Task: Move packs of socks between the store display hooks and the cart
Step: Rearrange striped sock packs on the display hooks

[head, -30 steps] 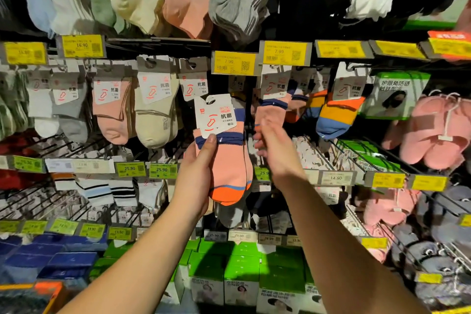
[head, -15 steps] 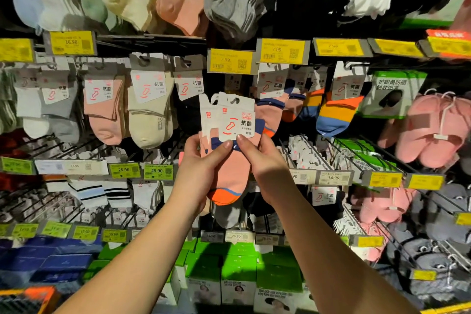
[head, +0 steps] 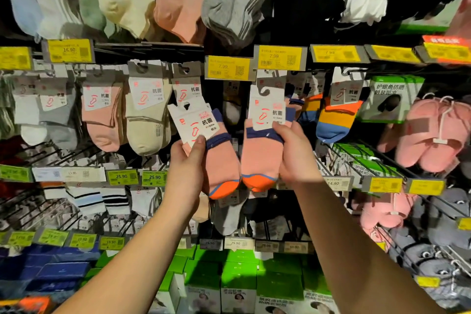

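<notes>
Dim store wall of display hooks (head: 158, 44), crowded with socks. Left hand (head: 187, 163) pinching one pink sock pack (head: 219, 160), right hand (head: 295, 158) gripping another (head: 260, 155). Probably light, floppy; best taken at stiff card header.

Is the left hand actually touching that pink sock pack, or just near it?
Touching. The head view shows the left hand with its thumb pressed on the white label card of the tilted pink sock pack, no gap between them.
</notes>
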Demonstrator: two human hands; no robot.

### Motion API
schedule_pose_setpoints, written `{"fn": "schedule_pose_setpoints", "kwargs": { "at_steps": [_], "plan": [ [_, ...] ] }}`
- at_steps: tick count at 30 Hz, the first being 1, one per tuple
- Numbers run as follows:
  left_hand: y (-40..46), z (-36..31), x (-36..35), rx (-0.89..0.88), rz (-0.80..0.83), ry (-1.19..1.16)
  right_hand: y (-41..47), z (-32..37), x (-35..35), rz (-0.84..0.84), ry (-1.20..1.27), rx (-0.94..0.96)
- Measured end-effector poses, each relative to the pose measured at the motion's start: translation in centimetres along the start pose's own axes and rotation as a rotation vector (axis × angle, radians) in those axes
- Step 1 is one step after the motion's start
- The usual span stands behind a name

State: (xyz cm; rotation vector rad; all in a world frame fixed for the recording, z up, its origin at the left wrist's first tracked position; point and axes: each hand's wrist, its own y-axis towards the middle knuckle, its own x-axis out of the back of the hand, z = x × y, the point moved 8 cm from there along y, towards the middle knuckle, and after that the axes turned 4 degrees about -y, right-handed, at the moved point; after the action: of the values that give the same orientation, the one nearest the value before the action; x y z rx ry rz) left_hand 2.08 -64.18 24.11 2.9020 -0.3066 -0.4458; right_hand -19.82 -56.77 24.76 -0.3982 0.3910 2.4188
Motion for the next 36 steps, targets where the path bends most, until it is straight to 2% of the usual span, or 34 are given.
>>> {"fn": "schedule_pose_setpoints", "kwargs": {
  "at_steps": [8,14,26,36],
  "plan": [
    [0.1,-0.1,-0.2,0.042,0.016,-0.111,3.7,4.5,1.0,-0.042,-0.292,0.142],
    [0.2,-0.1,-0.2,0.045,0.027,-0.146,4.8,4.9,0.4,0.016,-0.266,0.205],
    [0.2,-0.1,0.2,0.053,0.057,-0.125,7.0,3.5,2.3,-0.036,-0.23,0.094],
    [0.0,0.0,-0.3,0.072,0.08,-0.142,10.8,2.1,2.5,-0.147,-0.531,0.007]
  ]
}}
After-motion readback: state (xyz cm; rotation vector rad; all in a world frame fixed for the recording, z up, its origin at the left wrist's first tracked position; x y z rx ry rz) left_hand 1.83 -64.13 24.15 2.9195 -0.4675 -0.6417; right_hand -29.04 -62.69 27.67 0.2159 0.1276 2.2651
